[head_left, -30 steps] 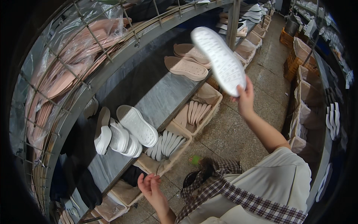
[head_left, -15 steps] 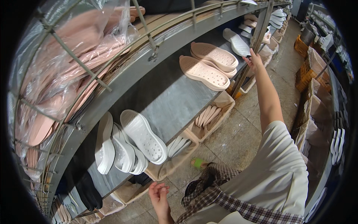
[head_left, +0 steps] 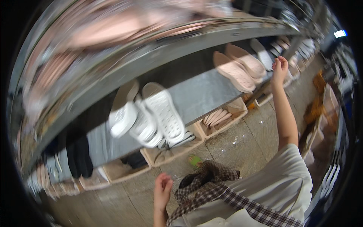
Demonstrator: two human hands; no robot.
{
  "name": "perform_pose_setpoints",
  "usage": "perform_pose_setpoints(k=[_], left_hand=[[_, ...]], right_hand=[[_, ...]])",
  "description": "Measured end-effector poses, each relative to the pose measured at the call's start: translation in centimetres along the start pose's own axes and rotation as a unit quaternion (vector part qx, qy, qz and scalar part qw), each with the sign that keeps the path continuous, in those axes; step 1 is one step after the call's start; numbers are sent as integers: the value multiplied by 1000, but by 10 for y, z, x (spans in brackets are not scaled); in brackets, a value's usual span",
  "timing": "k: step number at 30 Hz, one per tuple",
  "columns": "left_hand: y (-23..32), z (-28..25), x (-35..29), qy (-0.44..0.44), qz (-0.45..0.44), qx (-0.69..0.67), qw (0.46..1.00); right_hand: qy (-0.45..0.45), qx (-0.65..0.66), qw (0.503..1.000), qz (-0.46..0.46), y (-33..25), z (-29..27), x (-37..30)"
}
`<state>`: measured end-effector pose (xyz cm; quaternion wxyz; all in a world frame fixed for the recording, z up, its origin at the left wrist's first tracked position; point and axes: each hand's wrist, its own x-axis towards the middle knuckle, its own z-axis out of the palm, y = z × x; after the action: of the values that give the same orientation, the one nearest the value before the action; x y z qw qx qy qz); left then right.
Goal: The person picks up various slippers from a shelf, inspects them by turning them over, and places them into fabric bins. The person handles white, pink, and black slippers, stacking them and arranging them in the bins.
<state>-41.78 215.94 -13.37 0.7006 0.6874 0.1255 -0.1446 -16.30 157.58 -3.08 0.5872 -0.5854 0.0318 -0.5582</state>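
Note:
My right hand [head_left: 280, 70] is raised at the far end of the shelf, beside a metal post [head_left: 293, 46]. Its fingers are loosely bent and nothing shows in them. Close to it lie a pale sole [head_left: 261, 53] and a few pink shoe soles [head_left: 235, 72] with small holes. Over the floor near my body, my left hand [head_left: 162, 191] hangs empty with its fingers half curled and slightly apart. Ahead of that hand, several white shoe soles [head_left: 165, 111] lean together on the grey shelf [head_left: 198, 87].
Lined bins stand along the shelf's front; one bin [head_left: 242, 110] holds pink pieces, another [head_left: 149, 165] dark ones. Black soles [head_left: 79, 157] lie at the left. Above runs a metal shelf edge [head_left: 151, 56] with blurred pink material. Orange crates [head_left: 314, 111] stand across the tiled aisle [head_left: 251, 136].
The view has turned and blurred, so the shelf sits differently in it. My right hand has drawn back from beside the pale sole, and its fingers are more bent. My left hand stays empty.

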Motion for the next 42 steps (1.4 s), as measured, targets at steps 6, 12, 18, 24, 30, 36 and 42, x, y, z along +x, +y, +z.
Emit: perform_pose_setpoints(k=[6, 12, 18, 24, 30, 36, 42], left_hand=[[-6, -18, -16, 21, 98, 43, 994], [-16, -35, -34, 150, 85, -38, 984], [-38, -40, -52, 294, -16, -79, 952], [-46, -24, -61, 397, -57, -112, 909], [-51, -25, -56, 385, -76, -82, 916], [-49, -44, -68, 353, -73, -11, 933], [-28, -83, -74, 363, 37, 18, 931]], right_hand=[[-470, -27, 869, 154, -80, 178, -108], [-599, -31, 763, 241, -27, 378, -191], [-571, -32, 704, 422, 94, 539, -250], [-576, -26, 617, 535, 164, 622, -284], [-557, 7, 576, 598, 189, 645, -300], [-676, 307, 389, 546, 100, 599, -250], [-636, 150, 524, 547, -89, 505, -237]])
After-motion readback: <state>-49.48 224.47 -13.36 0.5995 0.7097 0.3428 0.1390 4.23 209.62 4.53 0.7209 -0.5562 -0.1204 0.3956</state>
